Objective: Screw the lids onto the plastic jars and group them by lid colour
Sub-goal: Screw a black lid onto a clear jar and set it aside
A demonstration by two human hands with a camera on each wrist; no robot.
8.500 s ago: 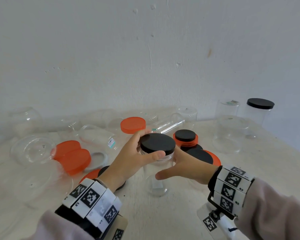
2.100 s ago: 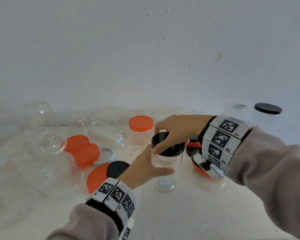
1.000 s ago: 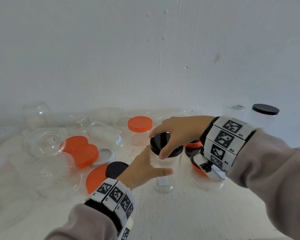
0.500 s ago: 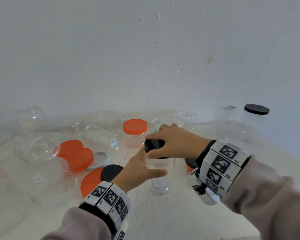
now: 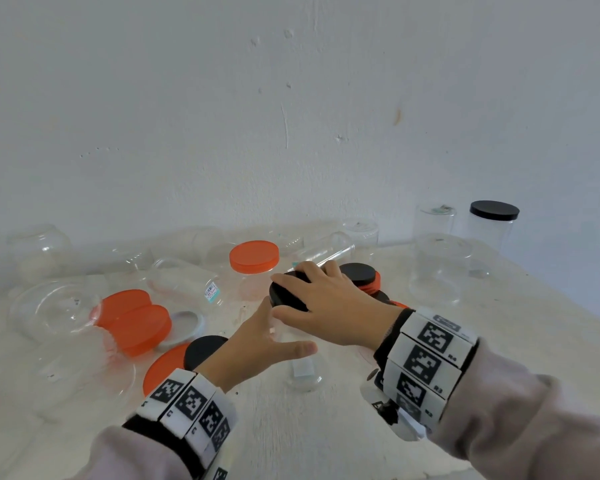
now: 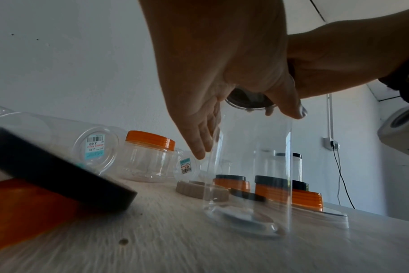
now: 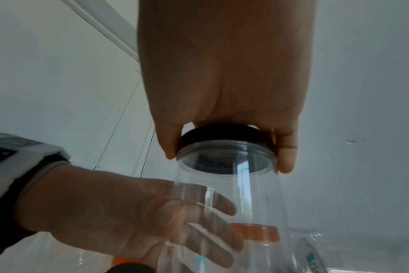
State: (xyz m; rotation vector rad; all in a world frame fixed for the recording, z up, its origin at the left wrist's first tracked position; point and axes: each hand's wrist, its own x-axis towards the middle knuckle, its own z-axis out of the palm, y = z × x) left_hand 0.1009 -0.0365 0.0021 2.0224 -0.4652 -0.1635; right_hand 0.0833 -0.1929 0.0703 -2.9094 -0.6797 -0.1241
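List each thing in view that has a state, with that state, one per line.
black lid: seated on the jar mouth, gripped from above.
clear jar: upright on the table, lidded, empty.
right hand: grip curled over the black lid.
left hand: fingers straight against the jar wall.
orange-lidded jar: upright, closed.
labelled jar: on its side, no lid visible.
black-lidded jar: upright, closed, far right.

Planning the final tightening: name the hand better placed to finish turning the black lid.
Right. The right hand already grips the black lid from above, while the left hand steadies the clear jar standing on the table.
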